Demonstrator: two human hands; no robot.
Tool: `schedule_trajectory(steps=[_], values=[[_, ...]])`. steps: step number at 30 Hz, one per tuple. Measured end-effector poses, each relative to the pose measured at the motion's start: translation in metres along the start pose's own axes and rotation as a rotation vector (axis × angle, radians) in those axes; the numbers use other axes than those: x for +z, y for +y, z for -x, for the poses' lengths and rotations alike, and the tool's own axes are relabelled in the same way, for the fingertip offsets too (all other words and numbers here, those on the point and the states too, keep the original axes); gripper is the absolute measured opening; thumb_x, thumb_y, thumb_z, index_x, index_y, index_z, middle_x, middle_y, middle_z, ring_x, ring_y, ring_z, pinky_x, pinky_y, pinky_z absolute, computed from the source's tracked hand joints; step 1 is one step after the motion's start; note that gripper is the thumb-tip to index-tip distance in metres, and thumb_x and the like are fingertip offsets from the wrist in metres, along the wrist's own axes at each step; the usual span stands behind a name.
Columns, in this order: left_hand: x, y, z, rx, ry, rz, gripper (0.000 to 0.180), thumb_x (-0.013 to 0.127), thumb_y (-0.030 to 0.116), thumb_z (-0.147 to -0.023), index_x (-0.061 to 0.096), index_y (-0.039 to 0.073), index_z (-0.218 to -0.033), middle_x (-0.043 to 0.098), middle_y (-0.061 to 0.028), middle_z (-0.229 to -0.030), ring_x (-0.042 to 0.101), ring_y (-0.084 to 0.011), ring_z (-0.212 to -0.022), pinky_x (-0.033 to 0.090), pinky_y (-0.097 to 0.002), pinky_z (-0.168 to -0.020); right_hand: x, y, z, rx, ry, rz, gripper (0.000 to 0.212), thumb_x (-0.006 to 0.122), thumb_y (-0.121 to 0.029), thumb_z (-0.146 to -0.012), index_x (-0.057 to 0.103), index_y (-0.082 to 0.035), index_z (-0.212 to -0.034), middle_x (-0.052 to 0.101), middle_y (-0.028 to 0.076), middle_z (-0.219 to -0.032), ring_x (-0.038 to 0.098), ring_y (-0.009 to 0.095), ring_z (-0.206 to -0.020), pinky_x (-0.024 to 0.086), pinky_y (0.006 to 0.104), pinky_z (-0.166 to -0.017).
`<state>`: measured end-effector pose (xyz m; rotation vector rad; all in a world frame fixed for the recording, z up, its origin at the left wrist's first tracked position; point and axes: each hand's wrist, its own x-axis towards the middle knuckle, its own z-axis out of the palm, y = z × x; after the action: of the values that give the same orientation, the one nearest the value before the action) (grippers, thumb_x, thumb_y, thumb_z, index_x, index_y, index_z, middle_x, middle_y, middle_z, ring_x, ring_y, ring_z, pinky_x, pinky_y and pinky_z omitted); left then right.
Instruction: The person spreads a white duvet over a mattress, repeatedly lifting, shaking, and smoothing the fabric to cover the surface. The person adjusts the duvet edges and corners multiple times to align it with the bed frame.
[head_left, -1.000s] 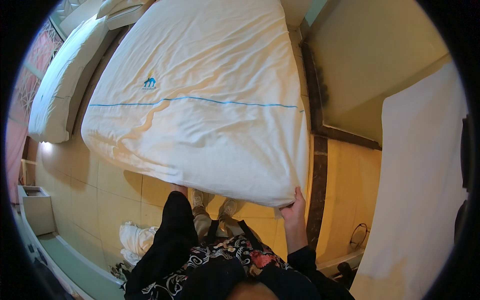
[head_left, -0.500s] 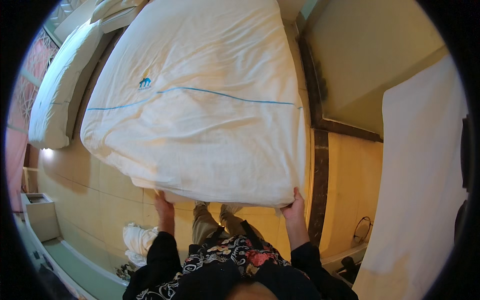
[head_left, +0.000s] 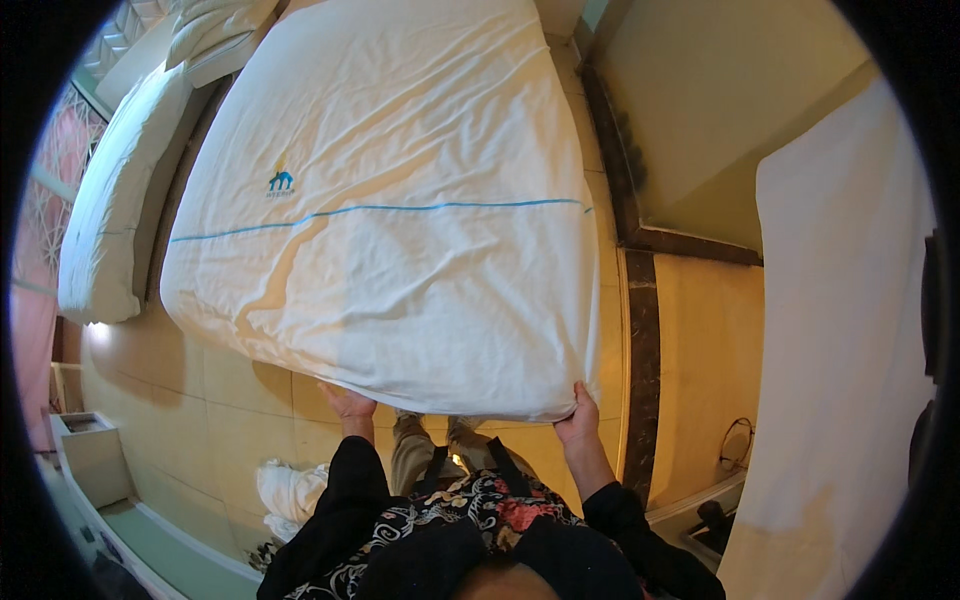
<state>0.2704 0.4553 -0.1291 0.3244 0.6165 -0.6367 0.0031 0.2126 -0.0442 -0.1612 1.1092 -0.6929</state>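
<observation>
A white duvet (head_left: 430, 290) with a blue stripe and a small blue emblem is spread over the bed, its near edge drawn out toward me. My right hand (head_left: 578, 418) is closed on the duvet's near right corner, thumb on top and the other fingers underneath. At the near edge, left of my legs, my left hand (head_left: 350, 402) holds the hem from below; the cloth partly covers its fingers. Wrinkles run diagonally across the cover.
A second white-covered bed (head_left: 125, 200) stands at the far left. On the tiled floor lies a bundled white cloth (head_left: 290, 490). White fabric (head_left: 825, 350) hangs at the right, beside a dark-edged wall panel (head_left: 730, 120). A low white cabinet (head_left: 95, 460) is at left.
My left hand has moved right along the hem, closer to my right hand. The blue stripe now lies straighter, and the duvet's near left part has spread and shifted.
</observation>
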Motion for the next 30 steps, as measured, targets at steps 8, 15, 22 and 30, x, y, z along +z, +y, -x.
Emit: schedule_trajectory(steps=[8,15,22,30], values=[[0.042,0.017,-0.044,-0.131,0.217,-0.525,0.047,0.044,0.031,-0.076,0.04,0.002,-0.113,0.049,-0.0129,-0.109,0.046,-0.0299,-0.099,0.036,-0.0438,-0.086,0.003,0.005,-0.001,-0.054,0.068,0.029,0.036,0.046,-0.022,-0.082,0.04,-0.003,-0.112,0.045,0.01,-0.111,0.042,0.025,-0.102,0.033,0.0387,-0.088],[0.057,0.041,0.059,0.019,0.107,-0.578,0.044,0.045,0.031,-0.077,0.043,0.003,-0.111,0.05,-0.0132,-0.108,0.047,-0.0288,-0.099,0.035,-0.0426,-0.087,-0.023,0.045,-0.028,0.047,-0.1,-0.118,0.044,0.044,-0.035,-0.082,0.038,-0.008,-0.116,0.04,0.009,-0.116,0.038,0.026,-0.105,0.033,0.0418,-0.087],[0.111,0.045,0.087,-0.02,0.02,-0.58,0.042,0.043,0.03,-0.078,0.043,0.004,-0.111,0.049,-0.0129,-0.11,0.045,-0.0286,-0.101,0.035,-0.043,-0.087,0.021,0.075,-0.088,-0.037,-0.172,-0.35,0.059,0.037,-0.052,-0.08,0.032,-0.011,-0.122,0.032,0.007,-0.125,0.032,0.027,-0.111,0.026,0.0418,-0.093],[0.085,0.019,0.06,-0.149,0.027,-0.562,0.041,0.041,0.03,-0.079,0.043,0.005,-0.112,0.048,-0.0115,-0.111,0.044,-0.0283,-0.103,0.031,-0.0435,-0.09,0.047,-0.052,-0.135,-0.311,-0.305,-0.393,0.044,0.038,-0.034,-0.083,0.039,-0.005,-0.116,0.043,0.01,-0.115,0.042,0.024,-0.103,0.034,0.0349,-0.088]])
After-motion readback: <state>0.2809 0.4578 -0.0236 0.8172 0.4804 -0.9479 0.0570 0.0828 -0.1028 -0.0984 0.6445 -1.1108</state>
